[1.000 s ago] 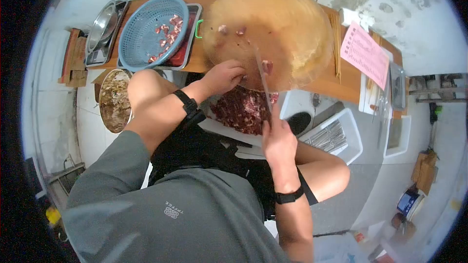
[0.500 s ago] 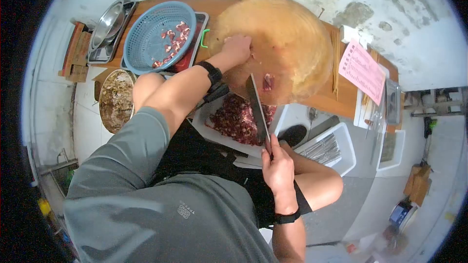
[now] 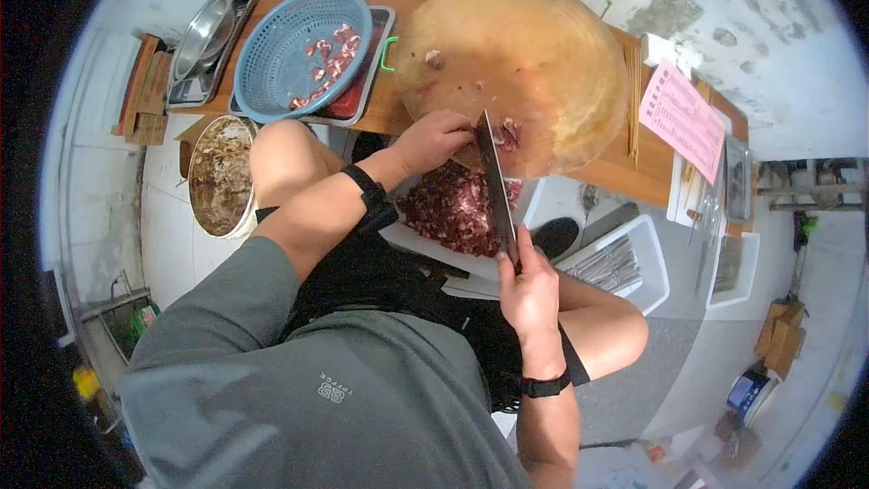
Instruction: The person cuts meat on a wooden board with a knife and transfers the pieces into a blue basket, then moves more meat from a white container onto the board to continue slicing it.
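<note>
My right hand (image 3: pixel 529 288) grips a long knife (image 3: pixel 495 183) by its handle, the blade pointing away over the near edge of the round wooden chopping board (image 3: pixel 543 54). Close to the blade's tip, on its left, is my left hand (image 3: pixel 439 139) with fingers pinched together; what lies in them is hidden. Just right of the blade are small meat pieces (image 3: pixel 509 136) on the board. Another meat piece (image 3: pixel 434 60) sits toward the board's left side. Below the board's edge, cut meat (image 3: pixel 453 215) is heaped in a white tub (image 3: pixel 425 243).
A blue basket (image 3: pixel 258 63) with meat pieces stands left of the board, partly over a metal tray (image 3: pixel 385 32). Skewers (image 3: pixel 632 109) and a pink sheet (image 3: pixel 681 125) lie right. A white bin (image 3: pixel 656 276) and a stained bucket (image 3: pixel 220 177) stand lower down.
My left hand has drawn back from the board's left side to its near edge, by the blade, uncovering a meat piece there. The knife stays in my right hand, slightly shifted and more upright.
</note>
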Demonstrator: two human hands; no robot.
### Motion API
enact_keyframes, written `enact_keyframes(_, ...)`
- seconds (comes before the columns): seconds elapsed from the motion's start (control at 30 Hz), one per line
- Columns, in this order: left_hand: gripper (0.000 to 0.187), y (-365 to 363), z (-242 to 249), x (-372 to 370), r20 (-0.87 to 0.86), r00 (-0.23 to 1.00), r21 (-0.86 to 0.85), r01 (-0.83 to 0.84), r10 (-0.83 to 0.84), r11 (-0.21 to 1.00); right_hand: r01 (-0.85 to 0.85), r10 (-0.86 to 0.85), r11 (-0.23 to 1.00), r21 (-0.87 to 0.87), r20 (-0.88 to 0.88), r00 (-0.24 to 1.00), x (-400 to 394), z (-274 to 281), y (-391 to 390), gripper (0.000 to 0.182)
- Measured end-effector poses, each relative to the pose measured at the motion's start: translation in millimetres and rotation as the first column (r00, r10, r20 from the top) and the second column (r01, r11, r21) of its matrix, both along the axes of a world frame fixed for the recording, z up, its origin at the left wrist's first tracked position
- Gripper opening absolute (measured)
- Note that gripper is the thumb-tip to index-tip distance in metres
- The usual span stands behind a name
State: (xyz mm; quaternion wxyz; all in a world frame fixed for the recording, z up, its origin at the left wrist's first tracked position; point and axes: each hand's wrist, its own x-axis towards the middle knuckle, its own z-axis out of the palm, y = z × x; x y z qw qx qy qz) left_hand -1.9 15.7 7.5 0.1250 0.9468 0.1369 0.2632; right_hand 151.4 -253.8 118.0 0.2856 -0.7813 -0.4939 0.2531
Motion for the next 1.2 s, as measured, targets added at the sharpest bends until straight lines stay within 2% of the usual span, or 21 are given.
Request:
enact_keyframes(0.17, 0.024, -9, 3, -1, 0.028, 0.998, -0.101, -0.059, 0.062, 0.993, -0.009, 0.009, 1.0, 0.004, 0.071, 0.997, -1, 5, 0, 0.051)
enact_keyframes(0.33, 0.024, -10, 5, -2, 0.023, 0.995, -0.154, -0.089, 0.094, 0.984, -0.118, 0.109, 0.993, 0.029, 0.224, 0.969, 0, 8, 0, 0.053)
enact_keyframes(0.43, 0.022, -9, 5, -2, 0.017, 0.997, -0.193, -0.071, 0.076, 0.979, -0.119, 0.108, 0.992, 0.031, 0.243, 0.964, -3, 5, -1, 0.054)
enact_keyframes(0.6, 0.022, -6, -5, -2, 0.052, 0.995, -0.127, -0.082, 0.089, 0.989, -0.119, 0.117, 0.993, -0.007, 0.268, 0.956, -6, 2, 4, 0.055)
enact_keyframes(0.7, 0.023, -5, -6, -2, 0.036, 0.996, -0.201, -0.074, 0.083, 0.977, -0.123, 0.125, 0.992, -0.026, 0.277, 0.953, -5, 7, 9, 0.057)
enact_keyframes(0.77, 0.024, -6, -2, -1, 0.026, 0.996, -0.171, -0.078, 0.084, 0.982, -0.094, 0.108, 0.993, -0.076, 0.208, 0.972, -5, 9, 13, 0.05)
enact_keyframes(0.87, 0.025, -5, -3, -2, 0.023, 0.997, -0.154, -0.071, 0.075, 0.986, -0.104, 0.122, 0.99, -0.097, 0.208, 0.97, -3, 6, 20, 0.05)
enact_keyframes(1.0, 0.027, -5, -3, -3, 0.074, 0.995, -0.156, -0.06, 0.073, 0.986, -0.137, 0.152, 0.988, -0.079, 0.25, 0.956, -8, -21, 47, 0.056)
enact_keyframes(1.03, 0.027, -5, -3, -3, 0.074, 0.995, -0.152, -0.06, 0.072, 0.987, -0.135, 0.165, 0.982, -0.13, 0.262, 0.951, -14, -26, 62, 0.057)
enact_keyframes(1.07, 0.028, -6, -4, -2, 0.049, 0.995, -0.192, -0.08, 0.091, 0.978, -0.132, 0.178, 0.975, -0.181, 0.274, 0.945, -18, -29, 71, 0.057)
enact_keyframes(1.13, 0.029, -6, -8, -3, 0.027, 0.994, -0.218, -0.098, 0.107, 0.971, -0.132, 0.181, 0.976, -0.174, 0.301, 0.937, -24, -38, 76, 0.057)
enact_keyframes(1.2, 0.03, -7, -8, -1, 0.035, 0.992, -0.426, -0.097, 0.123, 0.899, -0.135, 0.186, 0.976, -0.169, 0.332, 0.925, -25, -38, 77, 0.057)
